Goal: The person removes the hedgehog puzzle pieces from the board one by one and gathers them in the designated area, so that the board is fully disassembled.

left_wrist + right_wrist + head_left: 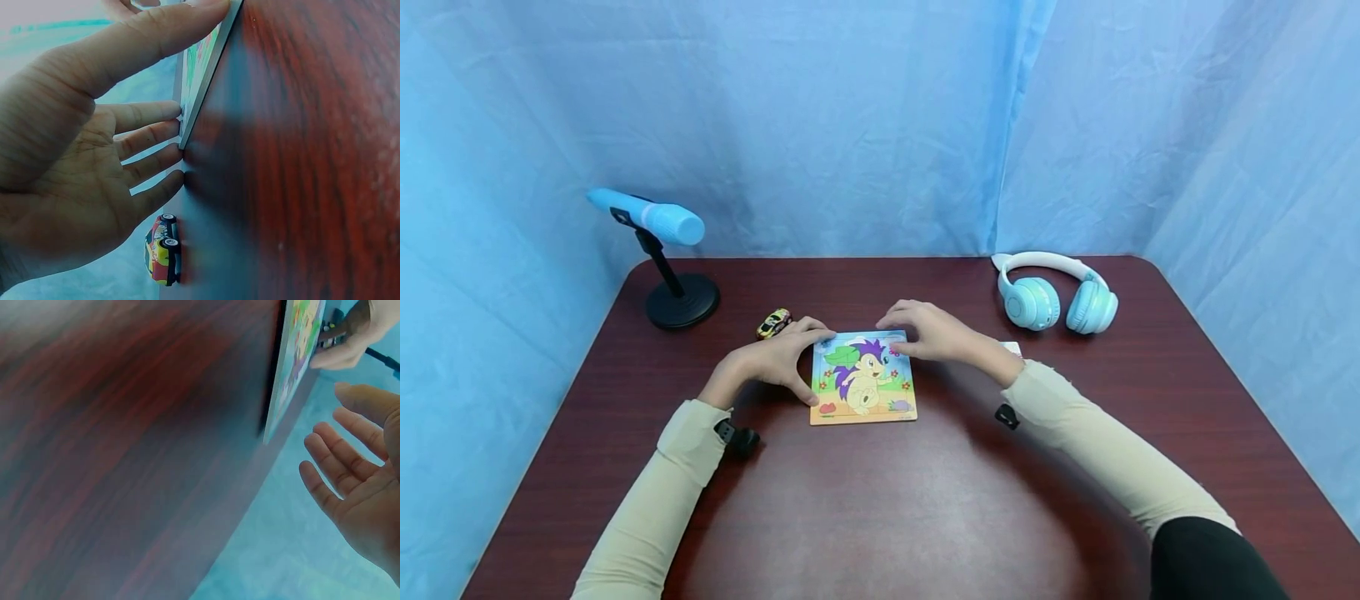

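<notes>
A square cartoon hedgehog picture board [863, 385], which looks like a puzzle, lies on the table with its picture up. My left hand [778, 358] spans its left side: the thumb touches the left edge low down, and the nearly straight fingers reach the far left corner. In the left wrist view those fingers [150, 137] are spread against the board's edge. My right hand [936, 331] is over the far right corner, fingers loosely bent and holding nothing. The right wrist view shows the right hand [362, 469] apart from the board [290, 381].
A small toy car [774, 323] stands just behind my left hand. At the back left is a blue microphone [662, 221] on a black stand [682, 302]. Blue-and-white headphones [1052, 296] lie at the back right. A white item [1012, 347] is partly hidden behind my right wrist.
</notes>
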Demonstrator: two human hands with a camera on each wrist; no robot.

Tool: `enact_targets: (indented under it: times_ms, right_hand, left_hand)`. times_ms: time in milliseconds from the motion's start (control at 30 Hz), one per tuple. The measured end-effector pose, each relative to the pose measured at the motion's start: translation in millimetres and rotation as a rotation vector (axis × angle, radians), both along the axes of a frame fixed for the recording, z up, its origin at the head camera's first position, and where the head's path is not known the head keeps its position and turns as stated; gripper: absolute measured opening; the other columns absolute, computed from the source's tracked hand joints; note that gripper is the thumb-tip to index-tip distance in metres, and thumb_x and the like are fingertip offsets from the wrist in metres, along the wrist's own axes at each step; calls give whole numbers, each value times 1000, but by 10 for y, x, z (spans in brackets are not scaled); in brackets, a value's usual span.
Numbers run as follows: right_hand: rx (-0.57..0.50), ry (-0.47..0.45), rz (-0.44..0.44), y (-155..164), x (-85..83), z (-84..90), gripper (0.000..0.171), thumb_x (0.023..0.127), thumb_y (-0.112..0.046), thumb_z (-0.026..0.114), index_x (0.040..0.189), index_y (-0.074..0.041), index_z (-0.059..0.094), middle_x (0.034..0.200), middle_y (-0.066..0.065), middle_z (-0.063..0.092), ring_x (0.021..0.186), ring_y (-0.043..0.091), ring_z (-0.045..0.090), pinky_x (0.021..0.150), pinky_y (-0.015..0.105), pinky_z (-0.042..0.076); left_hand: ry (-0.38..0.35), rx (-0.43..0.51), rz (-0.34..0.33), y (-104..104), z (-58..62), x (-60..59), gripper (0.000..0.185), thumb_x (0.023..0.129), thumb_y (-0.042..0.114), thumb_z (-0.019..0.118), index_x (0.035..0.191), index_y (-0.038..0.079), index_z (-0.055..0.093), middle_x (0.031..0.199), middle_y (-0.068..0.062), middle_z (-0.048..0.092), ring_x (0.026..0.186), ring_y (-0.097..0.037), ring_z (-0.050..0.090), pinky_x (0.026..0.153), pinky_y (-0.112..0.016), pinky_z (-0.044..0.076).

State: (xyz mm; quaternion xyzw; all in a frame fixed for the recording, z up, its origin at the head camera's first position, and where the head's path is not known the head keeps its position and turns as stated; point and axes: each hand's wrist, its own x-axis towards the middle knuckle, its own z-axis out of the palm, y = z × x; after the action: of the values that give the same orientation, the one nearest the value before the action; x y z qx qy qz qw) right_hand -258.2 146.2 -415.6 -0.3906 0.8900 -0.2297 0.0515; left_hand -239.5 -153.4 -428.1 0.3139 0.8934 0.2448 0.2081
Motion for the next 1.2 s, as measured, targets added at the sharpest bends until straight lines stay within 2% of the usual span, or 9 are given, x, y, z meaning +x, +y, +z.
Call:
enact_targets:
  times_ms: [267,467,667,1200]
  right_hand:
    - [76,-79,-8,-234,-5,-114,40,93,-20,75,130,-5,69,124,11,66,113,23,62,98,40,54]
    - [106,-68,-16,-320,9,-142,42,93,-23,76,130,-5,69,123,11,65,112,23,61,97,39,53]
    - [111,-81,-38,-395,11,-135,43,91,-22,77,129,-5,69,123,11,65,113,24,59,97,40,53]
    - [118,-150,-80,-458,-29,-141,40,90,-21,78,127,-8,71,121,10,64,112,24,59,96,40,52]
  left_hand:
    - [-5,-5,-8,2,26,-2,104,75,36,91,156,4,36,151,-16,37,138,-35,35,114,-57,39]
    - [-14,-26,-12,-12,38,-16,104,75,36,91,157,4,35,151,-16,36,138,-35,35,115,-57,37]
    - [-33,-39,-6,-31,51,-27,104,75,34,92,157,5,34,151,-16,36,138,-35,35,115,-56,37]
    - [-9,-11,-22,-39,35,-23,104,74,34,92,156,4,36,150,-17,37,137,-36,36,114,-59,37]
